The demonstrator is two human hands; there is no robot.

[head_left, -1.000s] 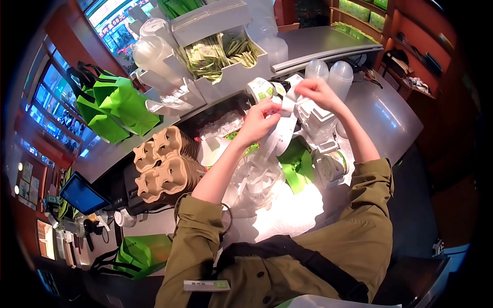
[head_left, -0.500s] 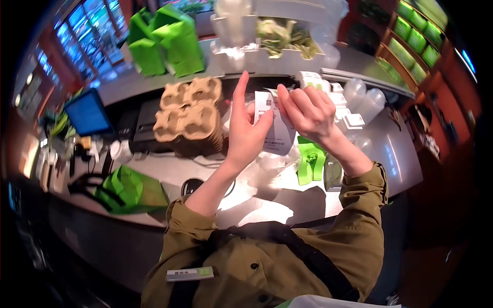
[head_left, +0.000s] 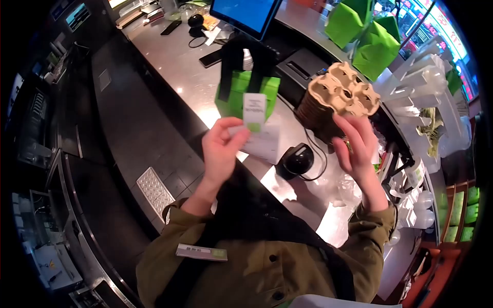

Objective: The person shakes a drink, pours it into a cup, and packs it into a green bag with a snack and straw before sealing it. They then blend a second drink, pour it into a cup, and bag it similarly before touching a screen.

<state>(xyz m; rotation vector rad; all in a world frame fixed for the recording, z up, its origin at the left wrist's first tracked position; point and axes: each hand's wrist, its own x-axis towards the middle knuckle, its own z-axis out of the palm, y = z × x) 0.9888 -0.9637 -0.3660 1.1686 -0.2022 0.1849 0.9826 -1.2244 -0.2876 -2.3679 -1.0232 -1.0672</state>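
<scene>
My left hand (head_left: pixel 220 149) pinches a white printed receipt (head_left: pixel 267 146) between thumb and fingers, over the counter's near edge. Just past the fingertips, a white label with a green patch (head_left: pixel 254 109) overlaps the front of a green bag (head_left: pixel 228 97) with black handles. My right hand (head_left: pixel 359 146) is raised and holds nothing, its fingers apart and slightly bent. It is nearest to a stack of brown cardboard cup carriers (head_left: pixel 339 92), overlapping its lower edge in this view. Between the two hands, a black scanner-like device (head_left: pixel 299 159) with a cable rests on the counter.
A blue-lit screen (head_left: pixel 245 15) stands at the back beside a black machine (head_left: pixel 303 66). Green bags (head_left: pixel 377 49) are on the raised ledge. Clear plastic wrap (head_left: pixel 334 192) lies near my right forearm, with plastic cups (head_left: pixel 423 208) farther right. A dark floor (head_left: pixel 133 118) runs along the left.
The view has swung left toward the screen and green bag. My hands have moved apart; the receipt is now in my left hand, and my right hand has opened out from its curled pose.
</scene>
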